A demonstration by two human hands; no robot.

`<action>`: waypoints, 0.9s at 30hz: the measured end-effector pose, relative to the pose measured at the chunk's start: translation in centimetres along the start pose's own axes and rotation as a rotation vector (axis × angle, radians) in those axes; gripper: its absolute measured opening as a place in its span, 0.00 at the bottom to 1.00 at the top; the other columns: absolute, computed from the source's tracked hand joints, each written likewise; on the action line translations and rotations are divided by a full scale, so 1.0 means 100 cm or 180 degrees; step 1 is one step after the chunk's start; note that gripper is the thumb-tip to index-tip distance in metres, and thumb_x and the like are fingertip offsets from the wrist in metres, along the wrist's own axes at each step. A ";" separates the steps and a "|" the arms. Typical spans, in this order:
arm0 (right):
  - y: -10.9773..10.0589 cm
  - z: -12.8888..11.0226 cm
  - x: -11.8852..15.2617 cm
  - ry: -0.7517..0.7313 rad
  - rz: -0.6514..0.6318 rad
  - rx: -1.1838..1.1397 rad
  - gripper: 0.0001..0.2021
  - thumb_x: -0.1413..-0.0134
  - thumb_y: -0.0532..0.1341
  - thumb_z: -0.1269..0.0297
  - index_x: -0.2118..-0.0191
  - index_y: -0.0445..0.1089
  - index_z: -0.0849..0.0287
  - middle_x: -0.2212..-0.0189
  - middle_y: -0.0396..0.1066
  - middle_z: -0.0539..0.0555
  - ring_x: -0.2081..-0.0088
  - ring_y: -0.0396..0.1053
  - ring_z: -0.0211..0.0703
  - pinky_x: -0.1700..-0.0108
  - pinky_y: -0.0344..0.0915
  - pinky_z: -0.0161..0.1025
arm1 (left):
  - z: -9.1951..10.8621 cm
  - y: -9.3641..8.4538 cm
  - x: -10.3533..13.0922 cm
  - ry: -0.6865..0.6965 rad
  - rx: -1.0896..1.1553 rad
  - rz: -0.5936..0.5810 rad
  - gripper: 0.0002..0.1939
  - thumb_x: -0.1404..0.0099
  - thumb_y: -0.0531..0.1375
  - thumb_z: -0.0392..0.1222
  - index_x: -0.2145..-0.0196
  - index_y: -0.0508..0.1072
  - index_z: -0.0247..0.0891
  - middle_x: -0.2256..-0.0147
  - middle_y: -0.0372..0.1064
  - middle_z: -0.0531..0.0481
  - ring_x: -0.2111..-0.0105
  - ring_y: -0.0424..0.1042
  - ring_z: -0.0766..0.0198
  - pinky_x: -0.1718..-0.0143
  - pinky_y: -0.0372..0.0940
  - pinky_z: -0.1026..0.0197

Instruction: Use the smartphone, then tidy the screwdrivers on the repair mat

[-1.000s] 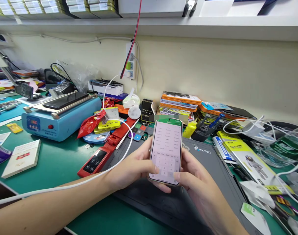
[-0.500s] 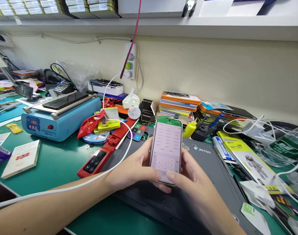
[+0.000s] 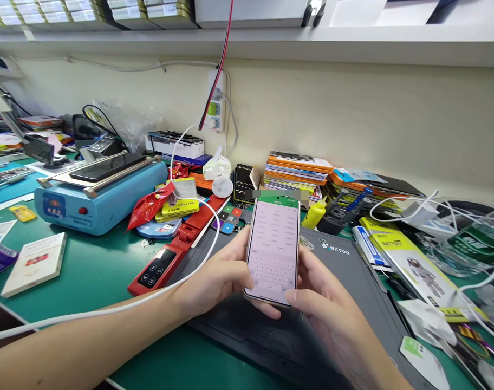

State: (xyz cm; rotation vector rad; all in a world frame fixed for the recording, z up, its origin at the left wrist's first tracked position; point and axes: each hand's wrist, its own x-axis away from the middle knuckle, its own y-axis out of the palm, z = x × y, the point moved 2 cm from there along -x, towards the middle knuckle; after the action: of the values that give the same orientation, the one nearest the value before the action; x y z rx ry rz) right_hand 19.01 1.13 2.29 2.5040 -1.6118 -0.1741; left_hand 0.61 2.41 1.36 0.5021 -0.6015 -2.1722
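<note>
A phone [image 3: 273,244] with a lit screen is held upright in both hands over the dark grey WKTOO mat [image 3: 336,271]. On the screen a green bar tops rows of small text, with a letter keyboard below. My left hand [image 3: 226,273] wraps the phone's left edge, its bent thumb at the lower left of the keyboard. Around the right edge close the fingers of my right hand [image 3: 320,292], the thumb at the lower right corner. The fingers behind the phone are mostly hidden. A white cable [image 3: 149,299] passes over my left forearm.
At left stands a blue machine [image 3: 101,200] bearing a black phone. A red tool [image 3: 161,268] lies beside the mat. Behind are stacked boxes [image 3: 296,170] and a yellow bottle [image 3: 314,214]. Battery packages [image 3: 417,265] and a plastic bottle [image 3: 474,238] are on the right.
The screen's number pad has become a letter keyboard. My left thumb has bent and pulled back to the left; my right thumb has moved slightly right. The phone has shifted slightly left.
</note>
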 end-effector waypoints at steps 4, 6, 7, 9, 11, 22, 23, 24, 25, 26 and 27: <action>0.002 0.001 -0.001 -0.0027 0.0009 0.0069 0.27 0.41 0.70 0.65 0.37 0.68 0.47 0.43 0.76 0.52 0.44 0.74 0.51 0.45 0.72 0.42 | -0.001 -0.001 -0.001 0.0025 0.0041 0.0010 0.42 0.48 0.57 0.26 0.35 0.64 0.46 0.41 0.72 0.41 0.45 0.77 0.42 0.63 0.82 0.53; 0.003 0.002 -0.001 -0.0055 0.0039 0.0122 0.27 0.40 0.71 0.65 0.37 0.68 0.46 0.42 0.76 0.51 0.43 0.74 0.49 0.45 0.72 0.40 | -0.001 -0.001 -0.001 0.0031 0.0056 -0.0010 0.43 0.49 0.57 0.26 0.35 0.63 0.46 0.42 0.73 0.41 0.45 0.77 0.42 0.64 0.82 0.53; 0.003 0.002 -0.001 -0.0073 0.0050 0.0142 0.27 0.40 0.71 0.65 0.38 0.69 0.45 0.42 0.76 0.50 0.43 0.74 0.48 0.45 0.72 0.39 | -0.001 -0.001 -0.001 0.0037 0.0062 -0.0010 0.43 0.49 0.57 0.26 0.35 0.63 0.46 0.42 0.73 0.41 0.44 0.77 0.42 0.64 0.82 0.53; 0.002 0.003 0.000 -0.0091 0.0038 0.0121 0.26 0.40 0.72 0.64 0.38 0.69 0.45 0.42 0.76 0.50 0.44 0.74 0.48 0.46 0.73 0.38 | -0.001 -0.001 -0.001 0.0051 0.0056 -0.0010 0.44 0.49 0.57 0.26 0.35 0.62 0.46 0.42 0.73 0.41 0.44 0.76 0.42 0.64 0.82 0.53; 0.001 0.004 0.001 -0.0062 0.0007 0.0040 0.26 0.39 0.71 0.61 0.37 0.69 0.45 0.42 0.76 0.51 0.44 0.74 0.49 0.47 0.74 0.39 | -0.001 -0.001 -0.001 0.0055 0.0036 -0.0013 0.44 0.49 0.57 0.25 0.34 0.62 0.47 0.42 0.73 0.41 0.44 0.77 0.42 0.64 0.82 0.53; -0.003 0.008 0.001 0.0040 0.0186 0.0120 0.21 0.33 0.68 0.55 0.37 0.70 0.43 0.39 0.73 0.51 0.41 0.72 0.53 0.44 0.73 0.42 | -0.003 0.000 0.001 -0.0080 -0.0132 -0.0022 0.44 0.44 0.59 0.24 0.32 0.60 0.51 0.40 0.72 0.44 0.48 0.80 0.49 0.60 0.81 0.55; -0.002 0.008 0.000 0.0045 0.0202 0.0144 0.21 0.33 0.68 0.54 0.37 0.70 0.43 0.40 0.74 0.51 0.41 0.73 0.53 0.45 0.73 0.42 | -0.003 0.000 0.001 -0.0077 -0.0147 -0.0032 0.43 0.43 0.60 0.24 0.33 0.60 0.51 0.40 0.72 0.44 0.49 0.80 0.50 0.60 0.81 0.55; -0.001 0.007 0.000 0.0045 0.0209 0.0173 0.21 0.33 0.68 0.54 0.38 0.70 0.43 0.41 0.74 0.51 0.42 0.73 0.52 0.45 0.74 0.41 | -0.004 0.001 0.001 -0.0067 -0.0165 -0.0039 0.42 0.42 0.60 0.24 0.33 0.61 0.51 0.41 0.73 0.44 0.49 0.80 0.50 0.60 0.81 0.55; -0.001 0.007 0.000 0.0030 0.0219 0.0206 0.21 0.34 0.69 0.54 0.38 0.70 0.43 0.42 0.75 0.51 0.43 0.74 0.51 0.46 0.74 0.40 | -0.004 0.001 0.001 -0.0046 -0.0172 -0.0047 0.42 0.41 0.60 0.24 0.33 0.61 0.51 0.41 0.72 0.45 0.48 0.79 0.50 0.59 0.81 0.56; 0.000 0.006 0.000 0.0012 0.0239 0.0249 0.22 0.36 0.70 0.54 0.39 0.70 0.43 0.42 0.76 0.50 0.43 0.74 0.50 0.46 0.74 0.39 | -0.004 0.001 0.001 -0.0029 -0.0182 -0.0063 0.41 0.40 0.60 0.24 0.33 0.61 0.51 0.41 0.72 0.45 0.46 0.78 0.50 0.59 0.81 0.56; 0.001 0.006 0.000 -0.0004 0.0275 0.0309 0.23 0.37 0.71 0.54 0.39 0.70 0.43 0.43 0.76 0.50 0.44 0.75 0.49 0.47 0.75 0.38 | -0.004 0.002 0.001 -0.0018 -0.0188 -0.0082 0.40 0.40 0.60 0.24 0.33 0.61 0.51 0.40 0.72 0.45 0.45 0.77 0.49 0.58 0.81 0.56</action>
State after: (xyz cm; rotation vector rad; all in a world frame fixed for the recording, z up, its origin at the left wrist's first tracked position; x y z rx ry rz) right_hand 18.81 1.05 1.72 2.4980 -1.7655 -0.0889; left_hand 0.86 2.09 1.08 0.4747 -0.5349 -2.2096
